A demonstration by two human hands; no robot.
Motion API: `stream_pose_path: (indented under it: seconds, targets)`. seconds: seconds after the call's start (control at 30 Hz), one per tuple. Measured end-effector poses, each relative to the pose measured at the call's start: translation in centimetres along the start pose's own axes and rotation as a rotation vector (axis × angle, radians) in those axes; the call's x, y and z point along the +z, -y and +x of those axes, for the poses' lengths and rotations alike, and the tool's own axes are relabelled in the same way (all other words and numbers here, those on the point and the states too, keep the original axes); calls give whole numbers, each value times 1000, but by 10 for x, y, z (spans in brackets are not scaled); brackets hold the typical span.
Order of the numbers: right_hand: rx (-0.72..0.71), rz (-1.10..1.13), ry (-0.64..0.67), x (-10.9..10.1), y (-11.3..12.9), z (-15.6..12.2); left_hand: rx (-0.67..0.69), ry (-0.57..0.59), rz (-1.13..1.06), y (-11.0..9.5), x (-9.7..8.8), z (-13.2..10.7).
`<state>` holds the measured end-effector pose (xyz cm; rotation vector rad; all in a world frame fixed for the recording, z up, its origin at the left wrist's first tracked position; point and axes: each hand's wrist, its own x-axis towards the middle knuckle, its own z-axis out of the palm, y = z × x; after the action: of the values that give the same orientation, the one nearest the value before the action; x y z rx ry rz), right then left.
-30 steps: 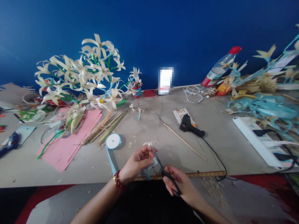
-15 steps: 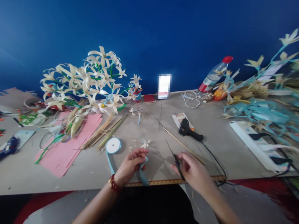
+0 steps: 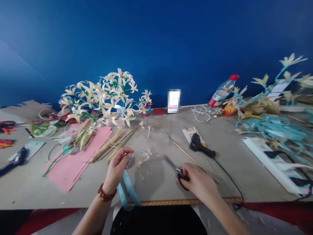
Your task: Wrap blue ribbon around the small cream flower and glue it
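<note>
My left hand point(image 3: 118, 167) is closed on light blue ribbon point(image 3: 132, 192), which hangs in a loop from the fingers over the table's front edge. A pale blue-rimmed roll shows only partly behind those fingers; whether they grip it, I cannot tell. Black-handled scissors point(image 3: 182, 178) are in my right hand point(image 3: 199, 179), their blades pointing up and left just over the table. Between the hands and a little farther back lies a small cream flower point(image 3: 147, 154) with a blue-wrapped stem.
A thin stick point(image 3: 186, 150) and a black glue gun point(image 3: 201, 146) lie right of centre. At right is a white power strip point(image 3: 269, 164), near blue ribbon strips point(image 3: 266, 125). Pink paper sheets point(image 3: 70, 166) and a cream flower bunch point(image 3: 105, 94) are at left.
My left hand has moved left, over where the ribbon roll lay, and the ribbon loop hangs lower. My right hand has brought the scissors slightly left. The view has tilted up.
</note>
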<state>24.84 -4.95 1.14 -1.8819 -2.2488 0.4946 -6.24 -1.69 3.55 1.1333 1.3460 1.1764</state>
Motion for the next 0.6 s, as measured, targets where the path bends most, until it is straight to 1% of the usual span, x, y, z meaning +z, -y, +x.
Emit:
stream_pose_path:
  seconds: [0.07,0.17,0.23,0.3,0.37,0.43,0.5,0.6]
  targets:
    - [-12,38,62,-7,1,2,109,-31,257,2,-10,6]
    - [-11,81,100,-15,1,5,344,-78,698,3,-22,20]
    - [-10,101,97,-18,4,7,458,-69,964,2,-24,30]
    - [-18,118,82,-19,8,9,508,-4,1145,0,-20,38]
    - [-32,134,59,-18,13,10,534,143,1207,0,-11,44]
    - [-48,154,42,-17,17,11,542,292,1201,3,-1,47]
    - [-61,177,29,-17,20,11,533,350,1170,8,7,50]
    - [-79,205,4,-18,22,13,539,360,1109,13,13,52]
